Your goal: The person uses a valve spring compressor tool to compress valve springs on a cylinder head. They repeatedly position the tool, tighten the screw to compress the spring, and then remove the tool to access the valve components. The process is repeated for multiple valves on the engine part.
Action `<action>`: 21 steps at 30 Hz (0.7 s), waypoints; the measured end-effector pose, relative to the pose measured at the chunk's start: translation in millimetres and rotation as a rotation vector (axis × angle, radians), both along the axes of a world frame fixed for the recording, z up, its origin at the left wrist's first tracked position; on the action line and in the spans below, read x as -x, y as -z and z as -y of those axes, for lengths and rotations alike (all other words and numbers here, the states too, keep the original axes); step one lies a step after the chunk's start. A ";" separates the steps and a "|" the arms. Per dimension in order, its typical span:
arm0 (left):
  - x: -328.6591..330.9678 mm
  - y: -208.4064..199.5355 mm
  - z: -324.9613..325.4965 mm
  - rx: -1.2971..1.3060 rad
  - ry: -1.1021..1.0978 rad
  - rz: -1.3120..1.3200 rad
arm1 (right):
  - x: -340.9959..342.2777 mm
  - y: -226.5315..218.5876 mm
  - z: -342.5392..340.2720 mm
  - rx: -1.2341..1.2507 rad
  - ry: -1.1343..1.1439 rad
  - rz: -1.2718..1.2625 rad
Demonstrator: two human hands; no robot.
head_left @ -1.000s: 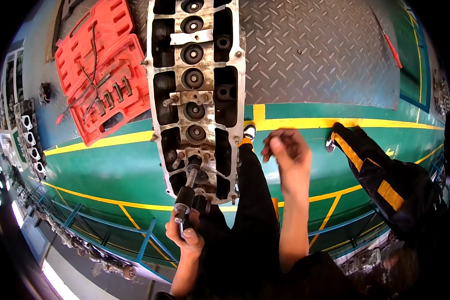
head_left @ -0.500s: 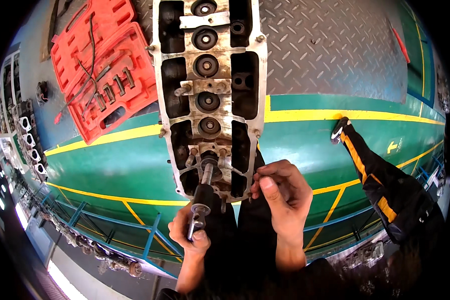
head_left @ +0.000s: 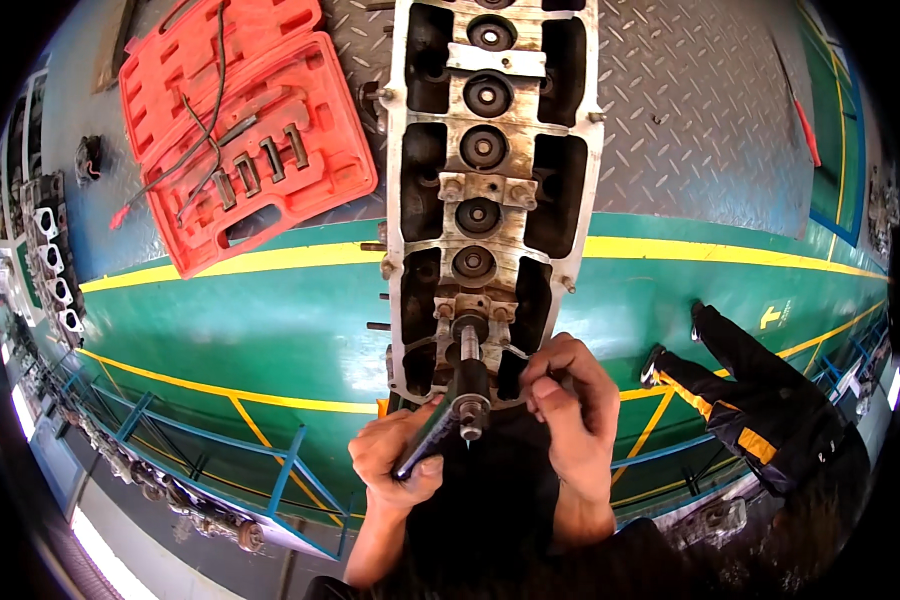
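Note:
A long metal cylinder head (head_left: pixel 518 238) with a row of round valve spring retainers stretches away in front of me. At its near end stands a screw-type tool (head_left: pixel 470 380), likely a valve spring compressor, with a threaded rod and a dark sleeve over the nearest retainer. My left hand (head_left: pixel 395 458) is closed around the dark bar handle (head_left: pixel 427 437) slanting from the tool's near end. Beside the head's near right corner is my right hand (head_left: pixel 578 415), its fingers curled and the thumb against them. Whatever it may pinch is hidden.
An open red tool case (head_left: pixel 260 215) with several metal sleeves lies left of the cylinder head on a metal plate (head_left: pixel 675 110). Other engine parts (head_left: pixel 50 255) line the far left. A person in dark and orange trousers (head_left: pixel 770 400) stands at right, near blue rails.
The cylinder head now sits farther right in view. The tool's handle has swung to point lower left, with my left hand still on it. The person at right has shifted their legs.

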State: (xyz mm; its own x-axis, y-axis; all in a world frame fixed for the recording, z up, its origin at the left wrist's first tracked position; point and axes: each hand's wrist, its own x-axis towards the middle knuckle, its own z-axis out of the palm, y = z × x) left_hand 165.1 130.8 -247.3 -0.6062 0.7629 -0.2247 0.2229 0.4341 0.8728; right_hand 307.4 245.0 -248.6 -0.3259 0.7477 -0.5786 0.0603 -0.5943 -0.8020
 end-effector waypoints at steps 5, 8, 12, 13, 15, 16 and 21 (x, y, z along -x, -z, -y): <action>11.1 9.0 9.7 -0.085 0.174 0.073 | 21.7 -4.3 -5.0 -0.230 -0.125 0.253; 13.2 13.9 14.7 -0.113 0.197 0.096 | 28.9 -0.8 0.3 -0.325 -0.083 0.295; 13.4 14.4 15.9 -0.128 0.192 0.121 | 28.8 7.2 4.3 -0.504 -0.234 0.290; 13.0 14.9 15.3 -0.129 0.191 0.125 | 30.7 10.9 6.2 -0.565 -0.219 0.309; 11.7 18.8 14.8 -0.151 0.196 0.132 | 31.0 13.0 8.1 -0.595 -0.226 0.347; 13.4 15.2 13.2 -0.127 0.208 0.139 | 30.1 14.2 9.9 -0.597 -0.227 0.355; 18.7 7.0 14.4 -0.043 0.246 0.172 | 30.9 4.6 24.0 -0.414 -0.156 0.410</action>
State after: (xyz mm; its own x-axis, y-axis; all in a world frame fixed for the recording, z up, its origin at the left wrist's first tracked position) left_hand 146.4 116.4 -254.3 -0.3581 0.8929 -0.2728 0.1638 0.3477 0.9232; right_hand 276.5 221.1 -253.2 -0.2622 0.8988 -0.3513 0.4746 -0.1968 -0.8579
